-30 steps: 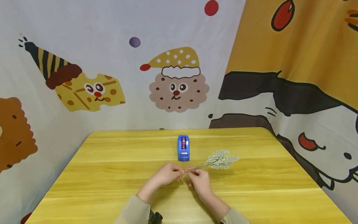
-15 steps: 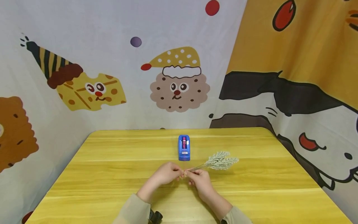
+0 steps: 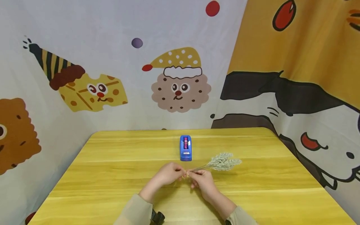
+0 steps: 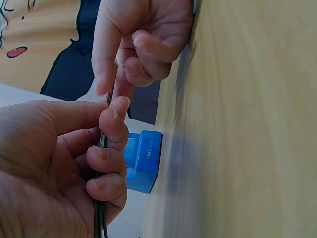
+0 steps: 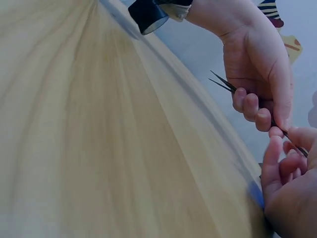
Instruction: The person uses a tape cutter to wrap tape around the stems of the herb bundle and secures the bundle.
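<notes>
In the head view my left hand (image 3: 168, 174) and right hand (image 3: 204, 182) meet over the table, fingertips almost touching. Between them runs a bunch of dried grass-like flowers (image 3: 223, 162), its pale fluffy heads pointing right. Thin dark stems (image 4: 101, 208) pass through my left hand's curled fingers in the left wrist view, and their ends (image 5: 223, 84) stick out past that hand in the right wrist view. My right thumb and fingertips pinch the stems just beyond the left fingertips. Whether anything is wrapped at that spot is too small to tell.
A blue tape dispenser (image 3: 186, 154) with a pink core stands on the wooden table (image 3: 112, 168), just beyond the hands. Behind the table hangs a cartoon-printed curtain (image 3: 135, 103). A dark device (image 5: 148, 17) is strapped to the left wrist.
My right thumb has moved left along the stems, up against the left fingertips. The flower heads have dipped slightly. The dispenser stays where it was.
</notes>
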### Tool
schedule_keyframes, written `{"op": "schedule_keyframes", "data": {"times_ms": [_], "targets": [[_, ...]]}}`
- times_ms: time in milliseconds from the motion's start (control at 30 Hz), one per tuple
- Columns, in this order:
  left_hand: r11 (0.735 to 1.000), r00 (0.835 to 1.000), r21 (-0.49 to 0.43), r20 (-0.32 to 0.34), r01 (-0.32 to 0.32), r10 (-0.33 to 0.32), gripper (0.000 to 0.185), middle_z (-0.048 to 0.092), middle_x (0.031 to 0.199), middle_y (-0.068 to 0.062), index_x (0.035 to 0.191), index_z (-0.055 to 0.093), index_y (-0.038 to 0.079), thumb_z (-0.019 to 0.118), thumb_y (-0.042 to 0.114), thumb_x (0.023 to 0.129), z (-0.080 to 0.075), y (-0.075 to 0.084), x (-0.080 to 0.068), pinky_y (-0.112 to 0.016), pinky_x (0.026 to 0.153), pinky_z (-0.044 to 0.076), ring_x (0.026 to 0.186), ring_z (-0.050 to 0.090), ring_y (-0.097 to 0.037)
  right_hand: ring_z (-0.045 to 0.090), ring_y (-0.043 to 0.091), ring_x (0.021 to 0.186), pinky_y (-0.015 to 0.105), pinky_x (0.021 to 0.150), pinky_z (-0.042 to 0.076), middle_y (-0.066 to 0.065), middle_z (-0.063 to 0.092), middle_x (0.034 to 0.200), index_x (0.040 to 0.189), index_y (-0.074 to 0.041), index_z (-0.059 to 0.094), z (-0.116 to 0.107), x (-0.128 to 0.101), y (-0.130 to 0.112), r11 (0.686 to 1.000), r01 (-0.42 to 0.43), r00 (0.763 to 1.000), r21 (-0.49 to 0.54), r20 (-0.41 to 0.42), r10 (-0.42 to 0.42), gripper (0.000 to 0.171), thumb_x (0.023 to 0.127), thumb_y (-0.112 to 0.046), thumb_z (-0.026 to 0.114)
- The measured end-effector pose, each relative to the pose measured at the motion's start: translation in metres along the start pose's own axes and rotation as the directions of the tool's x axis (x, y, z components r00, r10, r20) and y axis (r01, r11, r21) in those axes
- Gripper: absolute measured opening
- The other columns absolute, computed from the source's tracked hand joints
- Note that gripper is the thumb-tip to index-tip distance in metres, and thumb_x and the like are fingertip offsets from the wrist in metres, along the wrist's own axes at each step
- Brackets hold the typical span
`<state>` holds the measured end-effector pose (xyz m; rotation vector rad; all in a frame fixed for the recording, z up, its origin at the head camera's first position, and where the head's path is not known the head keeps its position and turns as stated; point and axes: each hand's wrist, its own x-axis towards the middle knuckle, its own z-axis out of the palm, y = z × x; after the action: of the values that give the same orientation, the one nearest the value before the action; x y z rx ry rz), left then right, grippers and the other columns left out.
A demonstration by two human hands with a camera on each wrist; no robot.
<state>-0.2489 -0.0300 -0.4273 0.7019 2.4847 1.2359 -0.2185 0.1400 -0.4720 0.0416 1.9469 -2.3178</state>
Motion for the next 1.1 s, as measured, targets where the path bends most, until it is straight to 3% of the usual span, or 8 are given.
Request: {"op": "schedule_keyframes", "data": {"times_ms": [67,167,267,433,600,700,833,1100], "targets": [[1.0,1.0,0.003,0.002,-0.007,0.007,0.024,0.061,0.068,-0.01,0.078,0.067,0.009,0.05,0.022,0.089,0.001,0.0,0.002,-0.021,0.037,0.028,0.041,0.034,-0.008,0.042,0.008,0.042,0.024,0.047,0.047,0.01,0.06,0.064,0.102,0.007,0.062,-0.006,-0.002,-0.002,0.998,-0.026,0.999,-0.048,0.04,0.028,0.035,0.076,-0.017,0.068],[1.0,1.0,0.017,0.0,-0.012,0.012,0.023,0.061,0.07,-0.009,0.078,0.067,0.011,0.051,0.024,0.089,0.001,-0.002,0.003,-0.021,0.038,0.03,0.042,0.036,-0.008,0.049,0.009,0.047,0.028,0.051,0.049,0.013,0.063,0.078,0.103,0.005,0.062,-0.015,-0.006,-0.01,0.985,-0.057,0.982,-0.162,0.166,0.085,0.039,0.075,-0.021,0.069],[1.0,1.0,0.027,-0.002,-0.009,0.009,0.023,0.061,0.069,-0.009,0.078,0.067,0.011,0.051,0.024,0.088,0.0,-0.001,0.003,-0.021,0.038,0.03,0.042,0.036,-0.008,0.057,0.018,0.057,0.034,0.059,0.051,0.016,0.063,0.088,0.103,0.003,0.062,-0.024,-0.01,-0.031,0.94,-0.003,0.932,-0.34,0.341,0.126,0.037,0.077,-0.023,0.066],[0.999,1.0,0.043,-0.009,-0.017,0.018,0.021,0.061,0.067,-0.007,0.078,0.067,0.009,0.051,0.019,0.088,-0.001,0.0,0.002,-0.022,0.038,0.031,0.042,0.038,-0.008,0.06,0.031,0.074,0.038,0.067,0.049,0.008,0.065,0.095,0.102,-0.006,0.065,-0.032,-0.008,-0.09,0.81,0.245,0.809,-0.534,0.573,0.133,0.028,0.083,-0.026,0.06],[0.998,1.0,0.05,-0.004,-0.024,0.024,0.019,0.06,0.066,-0.003,0.077,0.068,0.01,0.052,0.016,0.086,0.0,-0.001,0.003,-0.022,0.039,0.033,0.044,0.041,-0.008,0.061,0.017,0.081,0.03,0.07,0.049,-0.002,0.065,0.091,0.098,-0.013,0.067,-0.035,0.009,-0.131,0.666,0.45,0.724,-0.594,0.68,0.116,0.02,0.084,-0.024,0.06],[0.998,1.0,0.05,-0.006,-0.024,0.025,0.019,0.06,0.066,-0.002,0.077,0.068,0.011,0.053,0.017,0.086,0.0,-0.002,0.004,-0.022,0.039,0.033,0.044,0.041,-0.007,0.06,0.012,0.085,0.027,0.074,0.048,-0.003,0.065,0.094,0.097,-0.015,0.067,-0.037,0.027,-0.133,0.619,0.467,0.734,-0.631,0.667,0.127,0.018,0.083,-0.023,0.061],[0.998,1.0,0.051,-0.011,-0.022,0.023,0.018,0.06,0.065,0.0,0.076,0.068,0.011,0.055,0.02,0.085,0.0,-0.002,0.003,-0.021,0.038,0.032,0.043,0.04,-0.007,0.06,0.013,0.084,0.029,0.075,0.047,-0.001,0.065,0.094,0.098,-0.011,0.067,-0.04,0.05,-0.116,0.598,0.406,0.764,-0.691,0.616,0.193,0.02,0.082,-0.022,0.062],[0.997,1.0,0.077,-0.02,-0.02,0.021,0.018,0.06,0.064,0.002,0.074,0.068,0.011,0.058,0.022,0.084,0.003,-0.001,0.004,-0.025,0.042,0.037,0.046,0.044,-0.008,0.045,0.006,0.052,0.02,0.05,0.04,0.002,0.063,0.067,0.082,-0.006,0.071,-0.034,0.062,-0.092,0.537,0.423,0.698,-0.73,0.64,0.322,0.015,0.082,-0.017,0.061]]}}
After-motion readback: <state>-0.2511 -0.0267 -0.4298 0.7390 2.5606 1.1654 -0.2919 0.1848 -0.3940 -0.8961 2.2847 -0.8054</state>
